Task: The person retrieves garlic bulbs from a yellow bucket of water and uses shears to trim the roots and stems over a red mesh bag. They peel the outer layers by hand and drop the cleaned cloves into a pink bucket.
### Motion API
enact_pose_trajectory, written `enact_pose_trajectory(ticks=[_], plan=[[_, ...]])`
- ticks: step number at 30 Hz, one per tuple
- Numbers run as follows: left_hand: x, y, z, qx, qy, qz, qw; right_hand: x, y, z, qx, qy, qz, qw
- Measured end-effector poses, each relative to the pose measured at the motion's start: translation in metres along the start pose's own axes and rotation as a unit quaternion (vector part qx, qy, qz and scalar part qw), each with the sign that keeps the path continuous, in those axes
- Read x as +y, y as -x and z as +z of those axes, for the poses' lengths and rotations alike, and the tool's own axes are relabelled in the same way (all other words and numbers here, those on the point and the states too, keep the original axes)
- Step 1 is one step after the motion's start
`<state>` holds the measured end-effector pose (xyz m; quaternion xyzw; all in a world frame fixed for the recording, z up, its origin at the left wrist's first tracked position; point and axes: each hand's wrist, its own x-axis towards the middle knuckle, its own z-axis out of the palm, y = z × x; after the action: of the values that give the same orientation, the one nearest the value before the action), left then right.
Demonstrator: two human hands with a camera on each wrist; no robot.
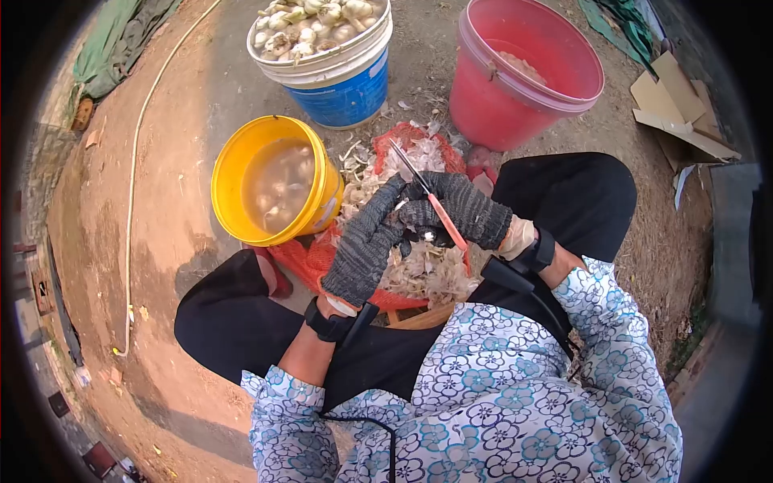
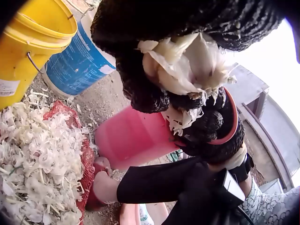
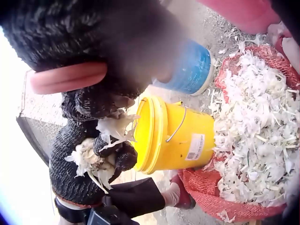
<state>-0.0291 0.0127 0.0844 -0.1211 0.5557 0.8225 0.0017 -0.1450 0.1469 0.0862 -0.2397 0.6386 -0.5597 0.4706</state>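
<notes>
Both hands wear dark grey knitted gloves and work close together over a pile of papery garlic skins. My left hand holds a garlic bulb with torn, loosened white skin. In my right hand is a pair of scissors with pink handles, its metal blades pointing up and away. A flap of garlic skin hangs at the right fingers, right beside the bulb. The glove fingers cover part of the bulb in the head view.
A red mesh sack lies under the skins. Around it stand a yellow bucket with garlic in cloudy water, a blue-and-white bucket heaped with bulbs, and a pink bucket. A hose runs along the left; a cardboard box is at right.
</notes>
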Motion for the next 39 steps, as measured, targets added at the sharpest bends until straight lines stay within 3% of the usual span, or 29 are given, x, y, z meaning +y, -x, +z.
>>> enact_pose_trajectory(ticks=[1,2,4,6,8,9,11,14,15,16,17,18,20,21,22,23,24,25,26,28,29,30,32,34,37,38,39], plan=[[-0.003,-0.002,-0.001,0.024,-0.069,0.021,0.997,0.011,-0.003,0.001,0.02,0.005,-0.057,0.998],[-0.006,-0.004,-0.001,0.047,-0.138,0.041,0.988,0.018,-0.005,0.0,0.022,0.004,-0.054,0.998],[-0.012,-0.006,-0.009,0.049,-0.099,0.018,0.994,0.028,-0.008,-0.006,0.088,0.237,-0.099,0.962],[-0.011,-0.006,-0.011,0.052,-0.061,-0.005,0.997,0.019,-0.005,0.0,0.084,0.181,-0.074,0.977],[-0.006,-0.005,-0.009,0.048,-0.071,-0.03,0.996,0.017,-0.002,0.001,0.052,-0.063,0.023,0.996],[-0.003,-0.005,-0.01,0.047,-0.071,-0.031,0.996,0.025,-0.001,0.0,0.029,-0.177,-0.011,0.984],[0.001,-0.005,-0.016,-0.018,0.104,-0.081,0.991,0.029,-0.002,-0.004,0.013,-0.207,-0.018,0.978],[-0.003,-0.004,-0.015,-0.013,0.167,-0.098,0.981,0.036,-0.005,-0.001,0.025,-0.303,-0.007,0.953],[-0.007,-0.004,-0.016,-0.015,0.166,-0.098,0.981,0.03,-0.008,0.001,0.071,-0.022,-0.053,0.996],[-0.012,-0.004,-0.017,-0.002,0.005,0.002,1.0,0.027,-0.009,0.001,0.112,0.26,-0.092,0.955],[-0.014,-0.004,-0.017,0.011,-0.156,0.103,0.982,0.028,-0.009,0.003,0.11,0.274,-0.145,0.944],[-0.015,-0.004,-0.017,0.011,-0.157,0.104,0.982,0.03,-0.007,0.003,0.111,0.274,-0.146,0.944],[-0.016,-0.003,-0.017,0.039,0.045,-0.088,0.994,0.03,-0.002,0.007,0.182,0.379,-0.261,0.869],[-0.019,-0.002,-0.018,0.04,0.045,-0.088,0.994,0.036,-0.008,0.003,0.083,0.253,-0.141,0.954],[-0.023,-0.002,-0.019,0.05,-0.023,-0.016,0.998,0.052,-0.017,-0.003,0.083,0.253,-0.142,0.953],[-0.024,-0.002,-0.021,0.06,-0.091,0.057,0.992,0.057,-0.026,-0.003,0.083,0.141,-0.098,0.982],[-0.023,-0.002,-0.024,0.062,-0.091,0.058,0.992,0.063,-0.029,-0.005,0.082,0.027,-0.052,0.995],[-0.022,-0.004,-0.026,0.091,-0.012,-0.009,0.996,0.07,-0.022,-0.008,0.119,0.194,-0.129,0.965],[-0.021,-0.004,-0.028,0.12,0.068,-0.077,0.987,0.05,-0.013,-0.004,0.116,0.194,-0.13,0.965],[-0.017,-0.004,-0.018,0.137,0.047,-0.05,0.988,0.014,0.002,0.003,0.049,0.252,-0.107,0.96],[-0.017,-0.005,-0.015,0.14,0.005,-0.035,0.99,0.019,-0.002,0.011,0.089,0.287,-0.219,0.928],[-0.018,-0.006,-0.013,0.141,-0.039,-0.02,0.989,0.021,0.0,0.012,0.09,0.287,-0.218,0.929],[-0.026,-0.008,-0.016,0.134,-0.02,-0.034,0.99,0.018,0.003,0.015,0.099,0.443,-0.163,0.876],[-0.029,-0.01,-0.018,0.111,-0.104,-0.005,0.988,0.031,-0.002,0.013,0.1,0.43,-0.176,0.88],[-0.031,-0.013,-0.023,0.121,-0.193,-0.026,0.973,0.043,-0.006,0.009,0.136,0.391,-0.2,0.888],[-0.03,-0.012,-0.024,0.122,-0.193,-0.028,0.973,0.044,-0.007,0.007,0.113,0.35,-0.161,0.916],[-0.028,-0.009,-0.024,0.103,-0.091,-0.063,0.989,0.046,-0.007,0.006,0.09,0.307,-0.121,0.94]])
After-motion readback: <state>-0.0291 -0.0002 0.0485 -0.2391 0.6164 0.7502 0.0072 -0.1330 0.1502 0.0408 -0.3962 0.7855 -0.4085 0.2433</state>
